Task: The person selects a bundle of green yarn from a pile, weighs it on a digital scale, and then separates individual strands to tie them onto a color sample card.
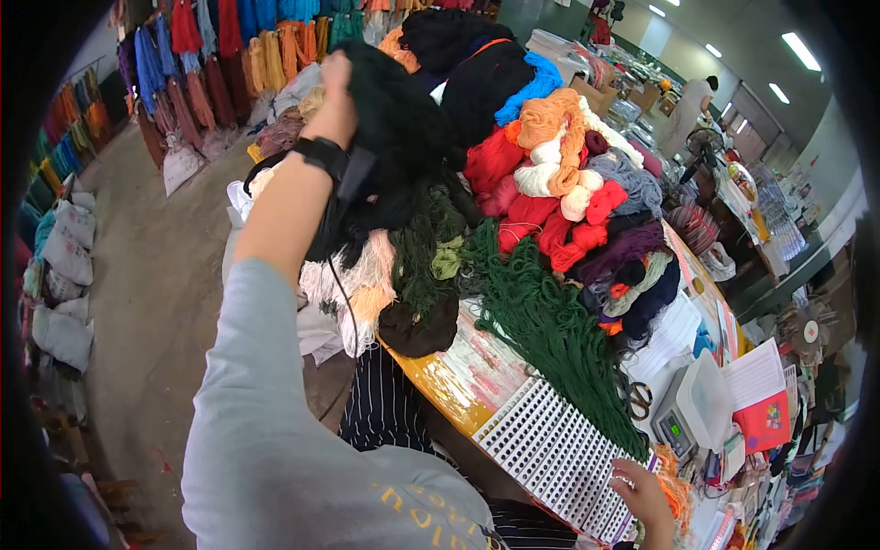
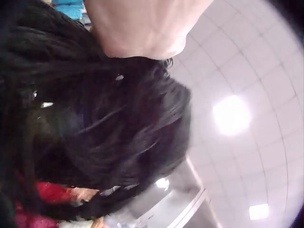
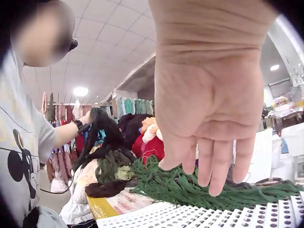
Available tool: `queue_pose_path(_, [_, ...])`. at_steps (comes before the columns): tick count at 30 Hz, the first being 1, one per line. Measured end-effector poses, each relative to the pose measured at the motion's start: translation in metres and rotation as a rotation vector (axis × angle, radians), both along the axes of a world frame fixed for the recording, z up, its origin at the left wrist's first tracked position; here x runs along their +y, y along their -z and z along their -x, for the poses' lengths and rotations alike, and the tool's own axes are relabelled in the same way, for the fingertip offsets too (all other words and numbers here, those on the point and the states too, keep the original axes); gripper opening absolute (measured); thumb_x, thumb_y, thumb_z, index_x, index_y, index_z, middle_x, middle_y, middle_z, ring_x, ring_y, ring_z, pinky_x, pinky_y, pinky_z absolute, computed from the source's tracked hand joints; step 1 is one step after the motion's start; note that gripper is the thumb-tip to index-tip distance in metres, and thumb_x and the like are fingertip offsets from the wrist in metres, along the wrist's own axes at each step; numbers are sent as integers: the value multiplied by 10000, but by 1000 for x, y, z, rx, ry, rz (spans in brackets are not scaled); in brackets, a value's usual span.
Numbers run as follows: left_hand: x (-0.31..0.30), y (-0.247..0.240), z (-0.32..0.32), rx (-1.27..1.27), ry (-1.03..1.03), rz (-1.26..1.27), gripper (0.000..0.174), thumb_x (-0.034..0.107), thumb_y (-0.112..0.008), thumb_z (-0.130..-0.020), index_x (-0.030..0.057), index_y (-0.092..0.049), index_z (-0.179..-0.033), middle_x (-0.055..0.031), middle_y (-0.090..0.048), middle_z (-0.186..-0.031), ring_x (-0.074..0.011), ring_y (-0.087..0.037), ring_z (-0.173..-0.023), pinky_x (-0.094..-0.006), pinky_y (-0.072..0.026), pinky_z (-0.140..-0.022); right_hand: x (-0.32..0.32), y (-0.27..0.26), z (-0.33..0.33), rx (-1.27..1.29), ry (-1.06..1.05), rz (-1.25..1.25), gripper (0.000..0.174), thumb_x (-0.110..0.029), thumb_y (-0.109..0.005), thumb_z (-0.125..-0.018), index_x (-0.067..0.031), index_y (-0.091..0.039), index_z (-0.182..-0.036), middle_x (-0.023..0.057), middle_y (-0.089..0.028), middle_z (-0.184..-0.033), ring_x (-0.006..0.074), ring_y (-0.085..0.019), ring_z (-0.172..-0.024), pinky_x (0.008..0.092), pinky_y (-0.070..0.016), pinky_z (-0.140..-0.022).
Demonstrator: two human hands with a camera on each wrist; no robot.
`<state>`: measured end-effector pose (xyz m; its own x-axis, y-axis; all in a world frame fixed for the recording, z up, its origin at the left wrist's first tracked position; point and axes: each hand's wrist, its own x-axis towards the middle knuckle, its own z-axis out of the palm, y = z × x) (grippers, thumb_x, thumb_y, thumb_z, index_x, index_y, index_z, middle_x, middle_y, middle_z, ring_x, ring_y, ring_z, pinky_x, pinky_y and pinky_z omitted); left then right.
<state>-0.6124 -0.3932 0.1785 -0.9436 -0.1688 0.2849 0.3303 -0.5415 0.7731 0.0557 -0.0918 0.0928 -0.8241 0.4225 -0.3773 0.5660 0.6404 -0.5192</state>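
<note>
High at the upper left of the head view, my left hand (image 1: 335, 96) grips a thick black yarn bundle (image 1: 394, 119), which hangs down over the pile. The left wrist view has the black yarn (image 2: 114, 123) spread below the hand (image 2: 142, 28), whose fingers are hidden. Over the front of the table, my right hand (image 1: 643, 500) holds nothing. Its fingers (image 3: 221, 164) point down, extended, in the right wrist view. Near it lie a long dark green yarn hank (image 1: 541, 321) and white strips with rows of holes (image 1: 550, 449).
Red yarn (image 1: 532, 220), peach yarn (image 1: 550, 119) and other skeins are heaped on the table. To the right are scissors (image 1: 634, 399), a digital scale (image 1: 687, 412) and papers. Coloured hanks (image 1: 284, 55) hang behind; a person (image 1: 689, 115) stands far back.
</note>
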Motion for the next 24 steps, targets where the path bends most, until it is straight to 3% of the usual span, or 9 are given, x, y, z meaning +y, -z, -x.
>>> queue_pose_path(4, [-73,-7,36,10,-357,-35,371,262,-453,-859,-20,-537,-1085,-194,-581,-1041,-283,-561,-1007,-386,-438,-836,-3,0,4,-28,12,40,352,-120,-641,-832,-20,-557,-1159,111,-599,-1121,194,-602,-1007,320,-506,-798])
queue_pose_path(9, [-94,-44,96,21,-806,-85,431,219,-452,-842,-34,-486,-1189,-240,-545,-1152,-327,-533,-1083,-373,-418,-902,-3,9,6,-36,-39,43,349,-125,-641,-832,-27,-559,-1157,112,-613,-1101,198,-609,-995,329,-504,-799])
queue_pose_path(13, [-80,-25,92,107,-666,25,430,213,-443,-837,-42,-462,-1184,-262,-533,-1137,-351,-534,-1046,-393,-428,-865,-6,11,8,-49,-51,20,351,-127,-647,-829,-27,-563,-1154,114,-619,-1091,199,-611,-990,322,-504,-799])
queue_pose_path(17, [-74,31,127,-2,-274,318,389,195,-484,-812,-50,-440,-1111,-242,-527,-1074,-327,-539,-966,-411,-437,-811,-8,13,4,-25,-69,22,360,-136,-654,-826,-33,-564,-1159,113,-625,-1079,198,-612,-986,325,-507,-793])
queue_pose_path(18, [-63,31,98,-4,-193,422,438,175,-494,-796,-50,-414,-1163,-251,-513,-1097,-327,-536,-983,-391,-442,-824,-9,12,4,-41,-61,20,367,-143,-658,-824,-36,-564,-1162,114,-628,-1076,199,-613,-985,325,-507,-794])
queue_pose_path(19, [-58,42,103,45,-341,620,509,187,-514,-793,-44,-386,-1228,-282,-500,-1175,-369,-525,-1057,-405,-427,-873,-11,11,3,-58,-53,19,373,-149,-661,-822,-39,-563,-1165,114,-630,-1073,199,-614,-984,326,-507,-796])
queue_pose_path(21, [-35,52,81,-229,-669,1138,343,118,-540,-749,-97,-587,-1012,-247,-628,-957,-364,-619,-894,-419,-486,-754,-19,4,6,-65,-42,24,377,-152,-663,-821,-41,-563,-1167,115,-632,-1070,203,-615,-985,328,-505,-801])
queue_pose_path(23, [-37,105,137,-235,-349,1445,543,209,-524,-791,-63,-415,-1248,-309,-489,-1228,-418,-471,-1166,-444,-372,-970,-24,-2,7,-72,-30,27,381,-155,-665,-820,-43,-563,-1169,116,-635,-1067,207,-616,-987,329,-504,-805])
queue_pose_path(24, [-19,76,68,-229,-279,1523,445,184,-505,-790,-73,-516,-1153,-319,-520,-1173,-417,-495,-1139,-417,-393,-964,-26,-4,7,-82,-30,18,379,-154,-665,-820,-42,-565,-1167,119,-637,-1065,212,-617,-988,329,-501,-813])
